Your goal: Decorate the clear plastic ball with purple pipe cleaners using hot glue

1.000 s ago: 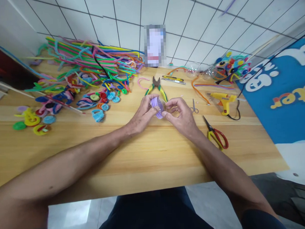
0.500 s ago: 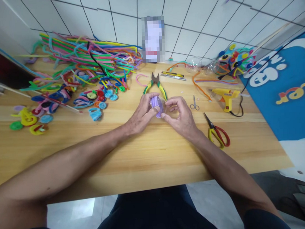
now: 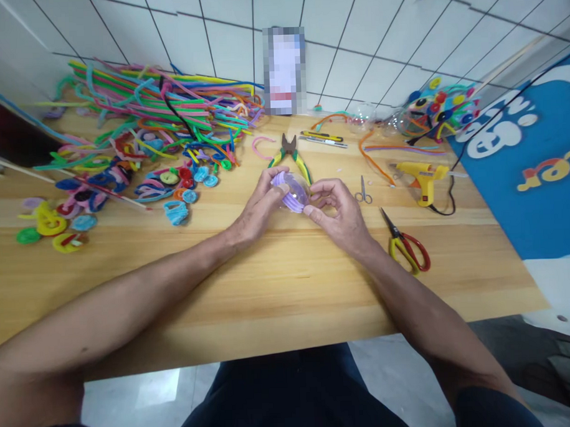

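A: What are the hands doing?

B: Both are closing on the purple coil (image 3: 291,193), mid-tabletop, nearer the back edge. Left hand (image 3: 259,211) is pinching its left side, thumb on top. Right hand (image 3: 336,210) is gripping the right side, fingers curled tight round it. The coil is sitting between the fingertips, just above the wood or touching it; can't tell which.

A: Why two-handed?

B: Looks like one side is bracing while the other is shaping; the thing is soft and would spring loose otherwise. That's a judgement.

A: What's crowding it?

B: Pliers (image 3: 290,153) are lying just behind the coil, nearly touching the fingers. Small scissors (image 3: 363,192) are sitting just right of the right hand, red scissors (image 3: 406,243) nearer the front-right. Glue gun (image 3: 421,179) is lying further right, cord trailing. Pipe-cleaner pile (image 3: 164,112) is filling the back-left corner, finished spirals (image 3: 181,180) spreading in front of it. Nothing is blocking the hands.
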`<state>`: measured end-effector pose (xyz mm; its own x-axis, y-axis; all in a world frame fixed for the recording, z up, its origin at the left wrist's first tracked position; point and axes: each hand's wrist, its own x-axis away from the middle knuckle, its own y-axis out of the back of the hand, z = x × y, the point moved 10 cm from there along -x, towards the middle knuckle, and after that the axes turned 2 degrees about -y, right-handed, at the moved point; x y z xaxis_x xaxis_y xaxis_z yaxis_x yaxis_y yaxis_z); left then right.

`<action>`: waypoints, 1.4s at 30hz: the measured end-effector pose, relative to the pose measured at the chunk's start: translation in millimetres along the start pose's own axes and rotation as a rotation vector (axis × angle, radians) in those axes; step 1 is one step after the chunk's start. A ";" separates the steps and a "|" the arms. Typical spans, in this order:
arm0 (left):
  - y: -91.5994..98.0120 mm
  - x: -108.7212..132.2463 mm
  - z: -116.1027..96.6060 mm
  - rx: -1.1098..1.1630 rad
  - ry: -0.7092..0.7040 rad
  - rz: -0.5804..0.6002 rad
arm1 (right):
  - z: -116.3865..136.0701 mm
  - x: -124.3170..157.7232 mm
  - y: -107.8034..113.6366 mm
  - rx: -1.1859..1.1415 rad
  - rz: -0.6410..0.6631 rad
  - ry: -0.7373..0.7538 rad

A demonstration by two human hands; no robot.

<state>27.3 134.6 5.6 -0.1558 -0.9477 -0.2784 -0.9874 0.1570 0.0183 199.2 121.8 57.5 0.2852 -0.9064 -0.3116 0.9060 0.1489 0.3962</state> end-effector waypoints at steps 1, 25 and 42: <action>-1.2 -0.9 4.3 0.072 0.040 -0.001 | -1.3 0.3 -0.4 0.002 -0.007 -0.010; -6.7 3.4 2.8 0.143 0.095 0.023 | -15.0 -1.6 -4.3 -0.141 -0.023 -0.133; -26.8 29.0 -58.8 -0.580 -0.553 0.125 | -13.2 -2.6 -0.5 -0.127 0.010 -0.072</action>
<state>47.7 86.6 53.5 -0.3800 -0.6348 -0.6728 -0.8435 -0.0606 0.5336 202.2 129.3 46.7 0.2758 -0.9298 -0.2437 0.9368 0.2031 0.2849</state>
